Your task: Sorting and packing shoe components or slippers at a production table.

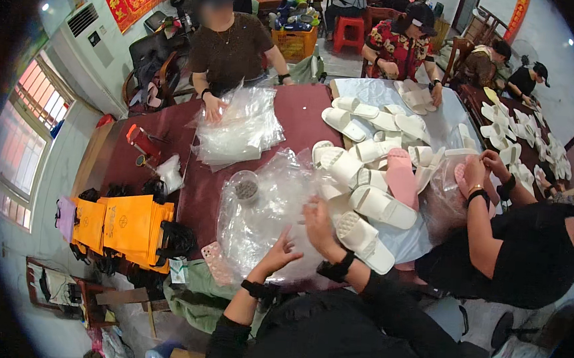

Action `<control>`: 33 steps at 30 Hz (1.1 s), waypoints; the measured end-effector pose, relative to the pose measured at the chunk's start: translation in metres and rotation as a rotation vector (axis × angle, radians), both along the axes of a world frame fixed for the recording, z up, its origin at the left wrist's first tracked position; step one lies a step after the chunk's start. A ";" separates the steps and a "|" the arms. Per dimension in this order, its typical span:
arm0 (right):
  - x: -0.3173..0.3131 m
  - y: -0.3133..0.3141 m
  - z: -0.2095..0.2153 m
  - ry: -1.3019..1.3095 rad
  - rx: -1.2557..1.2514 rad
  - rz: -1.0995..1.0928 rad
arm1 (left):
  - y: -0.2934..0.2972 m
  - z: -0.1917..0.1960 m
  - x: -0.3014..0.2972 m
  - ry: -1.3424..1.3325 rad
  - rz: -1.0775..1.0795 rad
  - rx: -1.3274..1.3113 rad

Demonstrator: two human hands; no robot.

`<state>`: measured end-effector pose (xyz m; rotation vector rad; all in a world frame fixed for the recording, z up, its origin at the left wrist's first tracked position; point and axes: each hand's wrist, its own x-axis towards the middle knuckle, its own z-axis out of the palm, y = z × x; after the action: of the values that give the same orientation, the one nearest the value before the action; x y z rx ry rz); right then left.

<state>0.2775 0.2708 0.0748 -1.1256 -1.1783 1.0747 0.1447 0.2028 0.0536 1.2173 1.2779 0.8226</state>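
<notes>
From the head view, we see the left hand (279, 254) and right hand (320, 230) at the clear bags (240, 225), beside a pile of white slippers (383, 207).
We find the left hand spread, fingers apart above the lower right part of the bags, with nothing visible in it; the right hand is bent over their right side, close to the nearest slippers, and we cannot tell whether its fingers pinch the plastic. We see the bags flat on the dark red table (308, 117), with a round tub (246, 187) on them and a phone (215, 260) by their lower left edge. Among the white slippers we spot a pink slipper (403, 178). Across the table, a co-worker's hand (213, 108) touches another stack of bags (240, 128); farther left, we see orange carrier bags (131, 224).
</notes>
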 end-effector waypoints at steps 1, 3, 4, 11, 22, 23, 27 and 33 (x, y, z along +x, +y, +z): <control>0.001 0.000 0.000 -0.001 0.001 -0.003 | 0.007 -0.004 0.007 -0.256 0.071 -0.206; 0.004 -0.003 0.001 0.184 -0.304 0.346 | 0.014 -0.014 0.007 -0.361 0.104 -0.237; 0.014 -0.003 -0.011 0.183 -0.303 0.333 | 0.016 -0.015 0.010 -0.516 0.234 -0.241; 0.059 -0.021 -0.040 -0.841 0.365 0.594 | 0.026 -0.025 -0.011 -0.764 0.321 -0.362; 0.067 -0.020 -0.066 -0.744 0.244 0.310 | 0.047 -0.013 -0.016 -0.810 0.335 -0.218; 0.064 -0.020 -0.057 -0.743 0.246 0.316 | 0.047 -0.013 -0.025 -0.810 0.341 -0.216; 0.042 -0.031 -0.020 -0.922 0.238 0.176 | 0.046 -0.005 -0.043 -0.723 0.313 -0.190; -0.003 -0.044 -0.011 -0.735 0.138 0.219 | 0.038 -0.004 -0.043 -0.805 0.142 -0.197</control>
<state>0.2746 0.2269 0.0639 -1.3493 -1.9549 0.7266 0.1021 0.2409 0.0500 0.5339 0.7532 1.1093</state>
